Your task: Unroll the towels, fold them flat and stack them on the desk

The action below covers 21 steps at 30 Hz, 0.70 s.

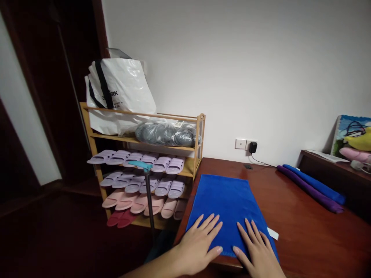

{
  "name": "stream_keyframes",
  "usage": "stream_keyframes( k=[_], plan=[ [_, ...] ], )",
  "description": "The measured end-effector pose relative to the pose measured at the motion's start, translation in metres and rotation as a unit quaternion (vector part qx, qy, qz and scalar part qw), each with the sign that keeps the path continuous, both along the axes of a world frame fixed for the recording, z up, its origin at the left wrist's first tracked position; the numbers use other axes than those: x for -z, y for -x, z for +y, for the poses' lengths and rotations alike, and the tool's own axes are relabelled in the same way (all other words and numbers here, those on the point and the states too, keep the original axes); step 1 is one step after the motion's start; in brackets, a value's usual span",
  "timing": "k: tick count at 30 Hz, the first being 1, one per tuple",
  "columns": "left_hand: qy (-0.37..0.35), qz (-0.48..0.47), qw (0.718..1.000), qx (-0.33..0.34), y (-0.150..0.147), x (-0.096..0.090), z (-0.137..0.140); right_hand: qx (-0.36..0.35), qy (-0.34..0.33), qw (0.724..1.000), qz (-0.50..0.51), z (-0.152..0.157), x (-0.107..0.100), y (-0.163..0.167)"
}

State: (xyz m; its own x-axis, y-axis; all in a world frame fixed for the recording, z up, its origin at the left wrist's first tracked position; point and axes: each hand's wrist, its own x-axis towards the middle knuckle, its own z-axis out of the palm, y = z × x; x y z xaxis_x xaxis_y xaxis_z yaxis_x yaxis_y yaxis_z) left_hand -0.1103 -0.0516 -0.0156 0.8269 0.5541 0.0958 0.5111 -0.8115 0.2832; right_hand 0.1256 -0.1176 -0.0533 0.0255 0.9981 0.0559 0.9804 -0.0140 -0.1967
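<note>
Flat on the reddish-brown desk [292, 231], near its left side, lies a blue cloth [224, 204], spread out lengthwise away from the person. Both hands rest palm down on its near part, fingers spread and gripping nothing: the left hand [198, 243] over the near left corner, the right hand [257, 247] by the right edge, the thumbs pointing toward each other. A white tag [273, 233] sticks out from under the cloth's right edge. Farther right on the desk, a purple roll [310, 189] and a blue roll [314, 183] lie side by side. Behind, a black adapter [253, 147] sits in a wall socket, its cord running down to the desktop. Left of the desk stands a wooden rack [188, 166] with rows of lilac slippers [175, 165], pink slippers [139, 203] and a red pair [126, 218]; a large white bag [130, 83] and a clear-wrapped grey bundle [168, 133] occupy its top shelf.
</note>
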Motion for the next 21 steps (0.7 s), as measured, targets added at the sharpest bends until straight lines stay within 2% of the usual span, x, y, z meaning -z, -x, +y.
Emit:
stream_keyframes(
  k=[3, 6, 10, 15, 18, 21],
  plan=[
    [-0.007, 0.010, 1.000, -0.006, -0.004, 0.002, 0.022, -0.022, -0.029, 0.999, 0.006, 0.021, -0.001, -0.006],
    [-0.008, 0.033, 0.999, -0.032, -0.015, -0.005, 0.045, -0.030, -0.018, 0.999, 0.018, 0.047, -0.010, -0.010],
    [-0.025, 0.034, 0.994, -0.098, -0.032, -0.007, 0.045, 0.008, -0.018, 1.000, 0.023, 0.054, -0.017, -0.003],
    [0.005, 0.034, 0.991, -0.127, -0.044, 0.014, 0.037, 0.030, 0.024, 0.999, 0.013, 0.046, -0.011, 0.003],
    [-0.030, 0.022, 0.993, -0.116, -0.046, 0.026, 0.055, -0.003, 0.038, 0.999, 0.026, 0.063, -0.008, -0.008],
    [-0.037, 0.031, 0.993, -0.109, -0.048, 0.029, 0.085, -0.026, 0.051, 0.997, 0.044, 0.092, -0.006, -0.024]
  ],
)
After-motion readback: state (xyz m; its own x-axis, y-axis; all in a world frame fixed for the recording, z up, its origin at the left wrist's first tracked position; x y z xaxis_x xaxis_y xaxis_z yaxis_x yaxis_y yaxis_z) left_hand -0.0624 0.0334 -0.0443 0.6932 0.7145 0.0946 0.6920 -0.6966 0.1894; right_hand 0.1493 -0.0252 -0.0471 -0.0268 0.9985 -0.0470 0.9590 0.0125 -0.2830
